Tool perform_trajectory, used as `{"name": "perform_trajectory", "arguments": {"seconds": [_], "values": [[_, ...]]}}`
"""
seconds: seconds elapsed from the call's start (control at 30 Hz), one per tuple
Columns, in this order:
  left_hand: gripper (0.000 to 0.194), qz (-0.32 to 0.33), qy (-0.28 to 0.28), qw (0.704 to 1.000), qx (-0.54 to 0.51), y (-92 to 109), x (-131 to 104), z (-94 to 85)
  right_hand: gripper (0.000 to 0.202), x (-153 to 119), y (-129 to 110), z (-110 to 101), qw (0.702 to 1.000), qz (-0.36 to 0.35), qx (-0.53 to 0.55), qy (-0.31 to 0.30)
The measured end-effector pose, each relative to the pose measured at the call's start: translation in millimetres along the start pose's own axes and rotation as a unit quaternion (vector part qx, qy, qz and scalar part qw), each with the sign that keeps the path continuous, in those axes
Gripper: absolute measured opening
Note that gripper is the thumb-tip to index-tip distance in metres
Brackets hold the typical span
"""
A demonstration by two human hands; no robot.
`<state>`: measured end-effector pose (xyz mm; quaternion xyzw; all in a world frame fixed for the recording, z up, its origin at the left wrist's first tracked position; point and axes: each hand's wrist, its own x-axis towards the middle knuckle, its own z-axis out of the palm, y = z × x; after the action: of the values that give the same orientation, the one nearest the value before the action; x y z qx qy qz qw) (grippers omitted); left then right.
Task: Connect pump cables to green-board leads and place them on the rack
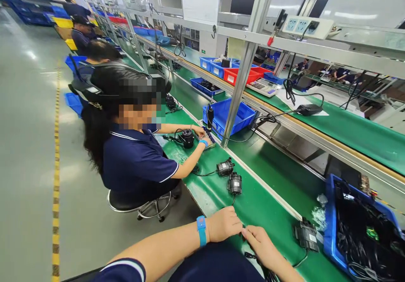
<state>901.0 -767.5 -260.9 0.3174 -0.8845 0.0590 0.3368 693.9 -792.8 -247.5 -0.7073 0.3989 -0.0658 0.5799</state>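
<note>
My left hand [225,224], with a blue wrist strap [201,230] on its wrist, is closed near the bench's front edge. My right hand [262,244] pinches beside it, fingertips meeting the left ones. A bit of black cable [243,232] shows between them; most of it is hidden by the fingers. A small black pump with a white label [234,183] lies just beyond my left hand, its cord running toward that hand. Another black pump [225,167] lies behind it. To the right of my right hand sits a third pump [306,235]. A black cable connector [249,255] hangs below my fingers.
A blue bin [330,223] of black cables in plastic stands at the right, with crumpled clear plastic [319,216] beside it. On my left a co-worker [133,155] sits reaching over a parts tray. A metal post [242,86] and a blue bin [232,115] stand ahead.
</note>
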Motion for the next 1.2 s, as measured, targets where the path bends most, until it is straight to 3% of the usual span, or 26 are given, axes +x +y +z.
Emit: {"name": "perform_trajectory", "arguments": {"seconds": [0.13, 0.37, 0.5, 0.57, 0.6, 0.7, 0.77, 0.83, 0.93, 1.07, 1.13, 1.2], "values": [[0.026, 0.023, 0.026, 0.999, -0.024, -18, 1, -8.2, 0.072, 10, -22, -3, 0.979, 0.108, 0.157, -0.073], [0.029, 0.012, 0.039, 0.998, -0.052, -37, -15, -25.9, 0.065, 32, -46, 12, 0.929, 0.232, 0.281, -0.063], [0.029, -0.019, 0.034, 0.998, -0.051, -45, -20, -33.3, 0.058, 45, -53, 12, 0.896, 0.271, 0.337, -0.098], [0.030, -0.037, 0.035, 0.998, -0.041, -48, -20, -33.9, 0.058, 51, -58, 8, 0.901, 0.265, 0.325, -0.115], [0.030, -0.049, 0.035, 0.998, -0.034, -49, -20, -33.3, 0.058, 53, -60, 6, 0.917, 0.247, 0.294, -0.105], [0.030, -0.091, 0.041, 0.995, -0.015, -48, -19, -28.6, 0.051, 58, -66, 0, 0.984, 0.139, 0.109, -0.002], [0.030, -0.114, 0.043, 0.993, -0.004, -46, -18, -24.9, 0.042, 60, -65, -5, 0.997, 0.058, -0.008, 0.047], [0.029, -0.122, 0.034, 0.992, 0.010, -42, -15, -21.9, 0.039, 60, -63, -11, 0.998, 0.010, -0.057, 0.036], [0.029, -0.129, 0.010, 0.991, 0.022, -35, -6, -20.2, 0.048, 60, -57, -21, 0.999, -0.001, -0.027, -0.024], [0.030, -0.162, -0.022, 0.986, 0.028, -27, 11, -23.5, 0.064, 60, -48, -30, 0.989, 0.043, 0.106, -0.095], [0.024, -0.190, -0.027, 0.981, 0.031, -21, 17, -24.9, 0.065, 61, -46, -33, 0.976, 0.082, 0.170, -0.107], [0.013, -0.260, -0.012, 0.965, 0.027, -11, 17, -22.6, 0.061, 64, -47, -36, 0.954, 0.137, 0.250, -0.090]]}}
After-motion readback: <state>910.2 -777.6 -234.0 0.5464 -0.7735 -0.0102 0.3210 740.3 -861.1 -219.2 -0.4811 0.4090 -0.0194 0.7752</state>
